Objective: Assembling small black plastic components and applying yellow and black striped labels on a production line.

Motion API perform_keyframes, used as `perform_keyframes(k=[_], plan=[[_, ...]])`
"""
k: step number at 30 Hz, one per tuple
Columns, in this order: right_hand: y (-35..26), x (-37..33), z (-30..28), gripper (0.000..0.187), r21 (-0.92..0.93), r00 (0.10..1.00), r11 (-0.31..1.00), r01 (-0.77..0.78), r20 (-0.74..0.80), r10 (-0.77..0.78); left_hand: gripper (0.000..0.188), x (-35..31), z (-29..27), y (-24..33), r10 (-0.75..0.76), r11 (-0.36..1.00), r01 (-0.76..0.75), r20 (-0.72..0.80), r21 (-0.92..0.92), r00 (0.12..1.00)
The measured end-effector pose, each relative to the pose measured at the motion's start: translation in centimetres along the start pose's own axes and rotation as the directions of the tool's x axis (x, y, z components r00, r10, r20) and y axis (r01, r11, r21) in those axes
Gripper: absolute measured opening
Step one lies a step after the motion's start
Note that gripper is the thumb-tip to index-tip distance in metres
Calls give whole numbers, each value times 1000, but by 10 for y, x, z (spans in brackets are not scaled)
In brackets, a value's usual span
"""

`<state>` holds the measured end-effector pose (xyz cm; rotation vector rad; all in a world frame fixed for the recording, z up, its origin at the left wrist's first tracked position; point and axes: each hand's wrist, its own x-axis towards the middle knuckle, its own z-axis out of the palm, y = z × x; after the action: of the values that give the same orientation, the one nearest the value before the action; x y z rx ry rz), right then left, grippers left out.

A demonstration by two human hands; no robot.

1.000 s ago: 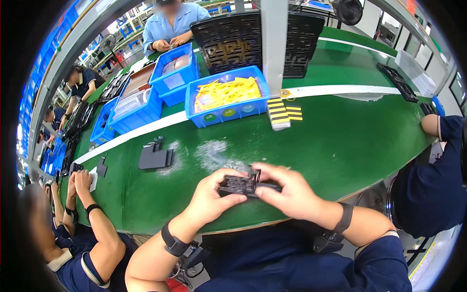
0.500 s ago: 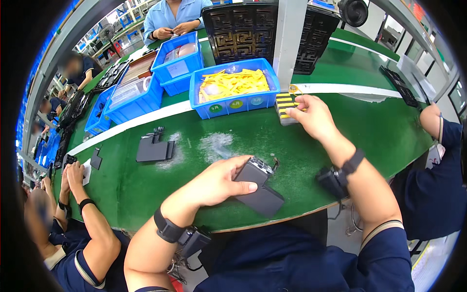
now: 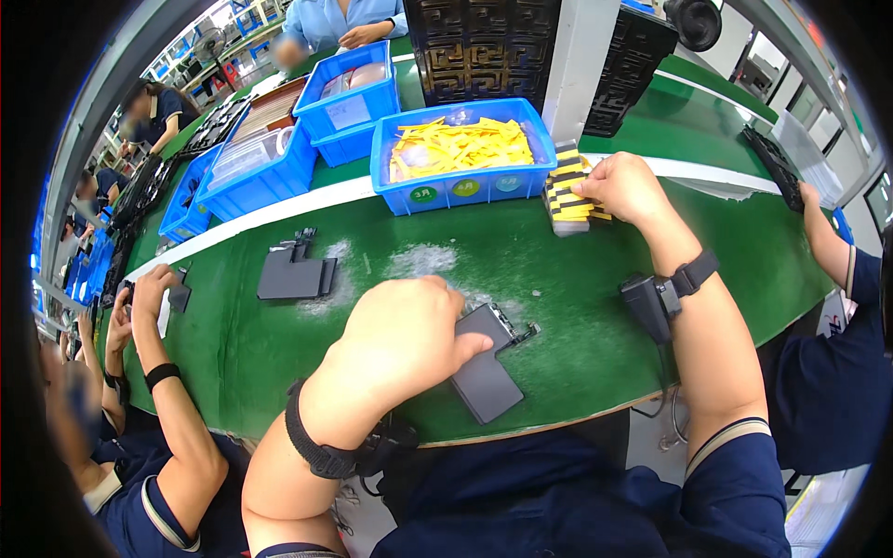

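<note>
Our right hand (image 3: 631, 189) touches striped strips (image 3: 564, 197), grip narrow; we cannot tell whether one is pinched. Our left hand (image 3: 400, 330), fingers hidden, grip unclear, thumbs a dark plate (image 3: 488, 377) near the green tabletop (image 3: 698, 270) edge. Beyond sits a blue bin (image 3: 445, 193).

the widest way over the green table (image 3: 744, 265) lies right of the right forearm (image 3: 712, 358), bounded by a neighbour's arm (image 3: 828, 240) and a black tray (image 3: 774, 167). a second lane runs between that forearm and the dark flat part (image 3: 490, 377) at the left hand (image 3: 395, 335), narrowed by the wrist device (image 3: 646, 305). beyond the right hand (image 3: 628, 189), a pale post (image 3: 581, 74) blocks the way, with a blue bin (image 3: 465, 193) beside it; leftward, a dark block (image 3: 296, 277) has room around it
</note>
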<state>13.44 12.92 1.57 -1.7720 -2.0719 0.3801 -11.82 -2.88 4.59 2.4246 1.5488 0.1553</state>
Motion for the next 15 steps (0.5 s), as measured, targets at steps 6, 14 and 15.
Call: perform_keyframes(k=[6,14,15], plan=[[-28,-15,-31,24,-19,978,999,40,-202,-43,24,20,-6,-14,-61,961,-44,-363,-274,930],[-19,-1,-15,20,391,991,912,-126,10,132,18,29,14,-34,-206,701,23,-171,-713,963],[-20,-5,-14,17,416,986,901,-119,-53,155,18,29,15,-34,-206,680,15,-172,-733,963]])
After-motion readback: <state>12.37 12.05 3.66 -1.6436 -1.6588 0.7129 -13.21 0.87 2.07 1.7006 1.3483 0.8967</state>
